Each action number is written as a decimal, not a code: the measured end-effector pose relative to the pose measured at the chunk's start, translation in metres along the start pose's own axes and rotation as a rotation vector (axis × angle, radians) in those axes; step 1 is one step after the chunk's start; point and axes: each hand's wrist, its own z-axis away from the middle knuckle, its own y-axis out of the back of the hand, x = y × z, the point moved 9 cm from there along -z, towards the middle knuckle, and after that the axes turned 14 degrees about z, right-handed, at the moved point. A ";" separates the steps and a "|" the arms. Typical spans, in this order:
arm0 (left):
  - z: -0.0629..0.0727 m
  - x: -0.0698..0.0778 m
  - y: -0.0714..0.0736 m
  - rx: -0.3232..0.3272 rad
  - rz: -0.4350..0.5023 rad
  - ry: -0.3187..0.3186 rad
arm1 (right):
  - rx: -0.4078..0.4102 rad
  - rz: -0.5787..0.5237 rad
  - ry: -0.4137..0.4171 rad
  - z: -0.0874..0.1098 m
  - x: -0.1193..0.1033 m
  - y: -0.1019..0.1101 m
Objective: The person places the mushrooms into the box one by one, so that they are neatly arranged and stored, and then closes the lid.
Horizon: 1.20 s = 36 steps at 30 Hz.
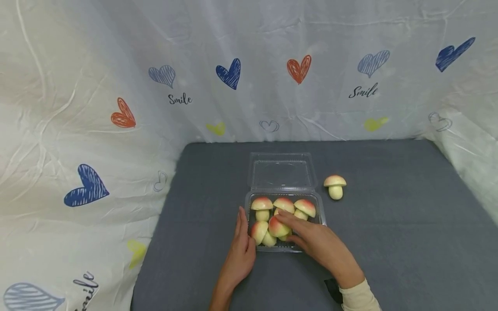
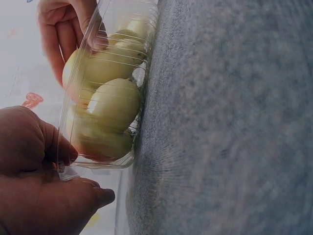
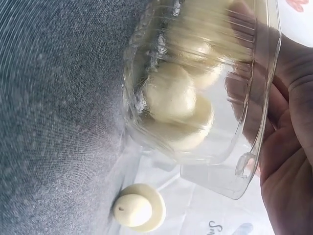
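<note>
A clear plastic clamshell box (image 1: 321,211) lies on the table with its lid (image 1: 282,172) folded back, holding several toy mushrooms with red-and-cream caps and pale stems. Three of them, including one mushroom (image 1: 262,208), line the back row. In front lies a tilted mushroom (image 1: 258,233) at the left. My left hand (image 1: 240,257) pinches the box's left rim between thumb and finger, as the left wrist view shows. My right hand (image 1: 320,244) reaches inside and grips the front middle mushroom (image 1: 277,226) by its cap and side. Its stem is partly hidden by my fingers.
One loose mushroom (image 1: 335,187) stands upright on the dark grey tabletop (image 1: 397,242), right of the lid. White cloth (image 1: 330,26) printed with hearts hangs behind the table and along its sides. A small black item (image 1: 333,290) shows by my right sleeve.
</note>
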 end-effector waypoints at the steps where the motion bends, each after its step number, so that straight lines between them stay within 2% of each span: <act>1: 0.000 0.000 0.000 0.000 0.000 0.002 | 0.000 0.003 -0.004 0.000 0.000 0.000; 10: 0.000 -0.001 -0.001 -0.002 -0.006 0.007 | 0.003 0.011 -0.021 0.002 0.002 0.001; 23: 0.001 -0.001 0.000 0.009 -0.011 -0.006 | 0.078 0.017 -0.017 0.006 0.004 0.003; 36: 0.001 -0.001 0.001 -0.001 -0.011 0.017 | 0.047 -0.009 -0.040 0.009 0.007 0.002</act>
